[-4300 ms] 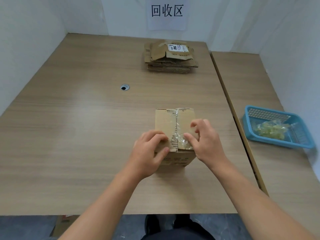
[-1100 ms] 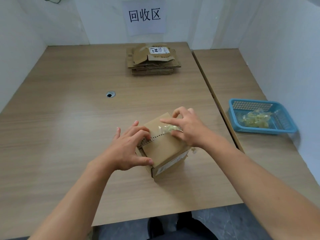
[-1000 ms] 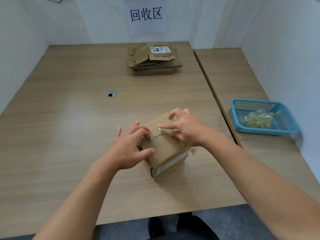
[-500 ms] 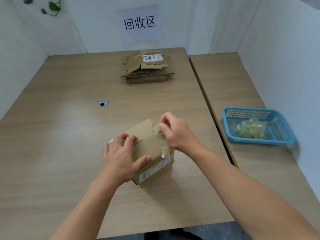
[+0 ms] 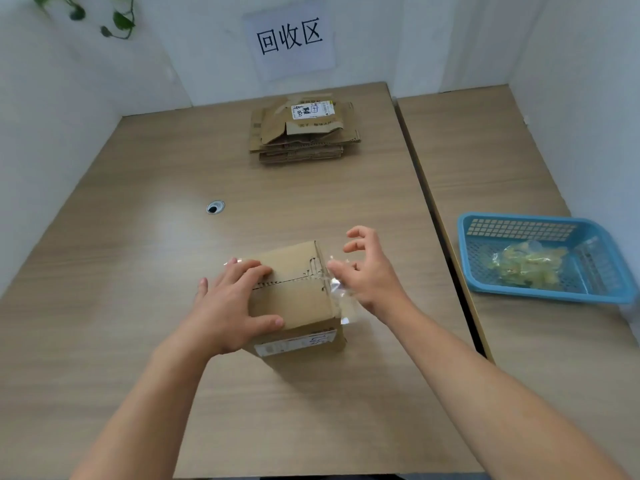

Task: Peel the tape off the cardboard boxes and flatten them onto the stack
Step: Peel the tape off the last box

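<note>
A small cardboard box stands on the wooden table in front of me, its top seam bare and torn. My left hand lies over the box's top left part, fingers flat on the top, thumb along the near edge. My right hand is just off the box's right side and pinches a strip of clear tape, which still clings to the right edge and hangs down. The stack of flattened boxes lies at the table's far end.
A blue plastic basket holding crumpled tape wads sits on the adjoining table to the right, past a narrow gap. A cable hole is in the tabletop at left. White walls close in the back and sides.
My right hand has pulled the tape off the top seam and moved right, past the box's edge. The box has turned slightly under my left hand, which stays on it.
</note>
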